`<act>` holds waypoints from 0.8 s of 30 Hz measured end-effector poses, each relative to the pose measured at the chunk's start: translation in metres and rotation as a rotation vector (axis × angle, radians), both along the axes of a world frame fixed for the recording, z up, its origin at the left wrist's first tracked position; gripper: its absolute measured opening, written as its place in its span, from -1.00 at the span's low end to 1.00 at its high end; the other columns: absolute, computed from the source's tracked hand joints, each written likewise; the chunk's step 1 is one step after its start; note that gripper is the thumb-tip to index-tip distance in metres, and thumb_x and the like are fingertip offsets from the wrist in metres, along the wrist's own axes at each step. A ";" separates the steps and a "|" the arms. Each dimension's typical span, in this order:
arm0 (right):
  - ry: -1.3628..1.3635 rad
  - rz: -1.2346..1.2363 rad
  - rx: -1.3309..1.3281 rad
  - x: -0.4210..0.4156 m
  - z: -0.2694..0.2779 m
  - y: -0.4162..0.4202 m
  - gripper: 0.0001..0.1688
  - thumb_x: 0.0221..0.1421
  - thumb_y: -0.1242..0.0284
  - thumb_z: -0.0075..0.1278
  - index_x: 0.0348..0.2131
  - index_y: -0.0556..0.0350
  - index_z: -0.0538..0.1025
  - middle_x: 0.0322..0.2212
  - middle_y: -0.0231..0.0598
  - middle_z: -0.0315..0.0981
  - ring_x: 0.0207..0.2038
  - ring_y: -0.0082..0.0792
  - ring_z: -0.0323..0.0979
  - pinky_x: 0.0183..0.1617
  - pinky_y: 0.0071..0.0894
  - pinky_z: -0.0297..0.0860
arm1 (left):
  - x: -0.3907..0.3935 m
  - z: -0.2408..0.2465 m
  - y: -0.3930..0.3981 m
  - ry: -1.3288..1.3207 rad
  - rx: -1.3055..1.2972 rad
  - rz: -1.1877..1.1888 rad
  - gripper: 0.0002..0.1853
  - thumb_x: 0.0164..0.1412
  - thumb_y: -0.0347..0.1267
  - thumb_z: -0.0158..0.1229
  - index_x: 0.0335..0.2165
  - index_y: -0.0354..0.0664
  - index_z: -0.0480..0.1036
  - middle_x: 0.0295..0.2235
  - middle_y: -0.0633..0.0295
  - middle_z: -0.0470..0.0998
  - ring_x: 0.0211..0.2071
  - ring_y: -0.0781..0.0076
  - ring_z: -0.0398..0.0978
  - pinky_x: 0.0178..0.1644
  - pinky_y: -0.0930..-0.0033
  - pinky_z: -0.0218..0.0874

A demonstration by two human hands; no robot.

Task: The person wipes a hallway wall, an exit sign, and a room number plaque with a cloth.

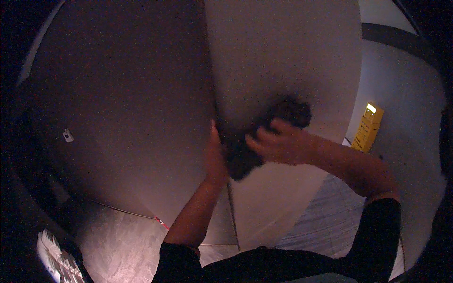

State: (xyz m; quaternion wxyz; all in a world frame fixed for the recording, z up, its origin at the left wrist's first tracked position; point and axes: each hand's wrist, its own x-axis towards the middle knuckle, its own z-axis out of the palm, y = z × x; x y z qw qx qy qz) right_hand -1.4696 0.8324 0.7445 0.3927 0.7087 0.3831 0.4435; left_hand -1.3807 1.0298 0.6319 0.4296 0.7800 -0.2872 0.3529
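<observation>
A dark, soft-looking cloth (244,161) lies against a pale upright panel (283,42), probably a door or wall section. My right hand (279,143) presses on it with bent fingers, blurred as if in motion. A dark bunched part of the same-coloured material reaches past my fingers toward the upper right; whether it is one piece I cannot tell. My left hand (216,155) is held upright along the panel's dark vertical edge, beside the cloth. Its fingers look straight, and its palm side is mostly hidden.
A yellow box (368,127) with a lit display and writing is on the right wall. A small white fitting (68,135) sits on the darker left surface (124,88). Below are pale floor tiles (120,240), a red strip (162,223) and a white patterned object (56,258).
</observation>
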 end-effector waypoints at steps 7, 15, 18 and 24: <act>-0.434 -0.014 0.339 0.006 0.118 0.002 -0.51 -0.21 0.14 0.04 -0.19 -0.24 0.53 -0.07 -0.42 0.33 -0.03 -0.24 0.23 0.00 0.01 0.11 | -0.004 0.000 0.011 -0.121 -0.119 -0.077 -0.34 0.20 -0.53 -0.21 0.21 -0.42 -0.26 0.16 -0.23 0.07 0.17 -0.10 0.11 0.24 0.16 -0.10; -0.108 0.048 0.002 -0.007 0.029 0.023 -0.60 -0.14 0.12 0.00 -0.24 -0.31 0.55 0.02 -0.41 0.28 -0.03 -0.25 0.22 -0.04 -0.02 0.14 | 0.011 -0.010 0.005 -0.126 -0.066 -0.118 -0.37 0.17 -0.43 -0.13 0.16 -0.45 -0.08 0.10 -0.19 0.15 0.09 -0.09 0.17 0.19 0.13 -0.05; 0.056 0.136 -0.079 -0.009 0.031 0.006 -0.55 -0.16 0.09 0.03 -0.20 -0.28 0.53 0.03 -0.42 0.27 0.01 -0.28 0.20 0.02 -0.04 0.13 | 0.011 -0.008 -0.006 -0.174 -0.084 -0.114 -0.39 0.15 -0.46 -0.12 0.15 -0.44 -0.04 0.03 -0.18 0.20 0.03 -0.08 0.19 0.12 0.11 -0.01; -0.370 0.026 0.330 -0.015 0.119 0.008 -0.54 -0.17 0.09 0.04 -0.20 -0.25 0.54 -0.01 -0.43 0.29 0.00 -0.27 0.20 0.07 -0.02 0.09 | -0.014 -0.005 -0.003 -0.216 -0.151 0.122 -0.42 0.11 -0.50 -0.11 0.12 -0.44 0.05 -0.11 -0.17 0.29 -0.11 -0.07 0.24 -0.01 0.07 0.07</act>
